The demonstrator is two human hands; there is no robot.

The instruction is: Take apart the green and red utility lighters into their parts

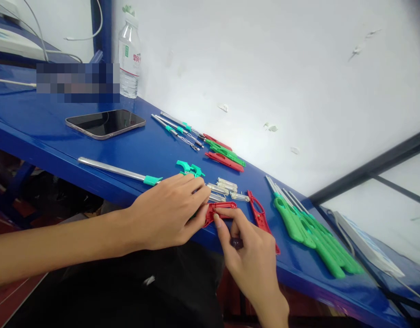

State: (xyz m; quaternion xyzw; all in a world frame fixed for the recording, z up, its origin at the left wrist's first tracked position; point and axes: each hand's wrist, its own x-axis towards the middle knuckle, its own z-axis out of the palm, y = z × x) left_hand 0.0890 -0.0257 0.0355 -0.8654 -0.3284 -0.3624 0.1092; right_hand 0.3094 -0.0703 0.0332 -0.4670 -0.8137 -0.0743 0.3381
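My left hand (172,207) is closed around the left part of a red lighter handle shell (225,207) at the table's front edge, thumb and fingers on it. A metal tube with a green collar (119,169) sticks out to the left beyond this hand. My right hand (251,250) has thumb and forefinger together at the shell's inside; what lies between the tips is too small to see. Tucked into that palm is a dark-handled tool (236,243), mostly hidden. Clear lighter fuel tanks (226,185) and teal trigger pieces (190,168) lie just behind the hands.
Another red shell half (258,212) is right of my hands, with several green lighters (312,232) beyond. Metal tubes with wires (177,130) and red and green shells (225,152) lie along the wall. A phone (105,123) and water bottle (129,59) stand farther left.
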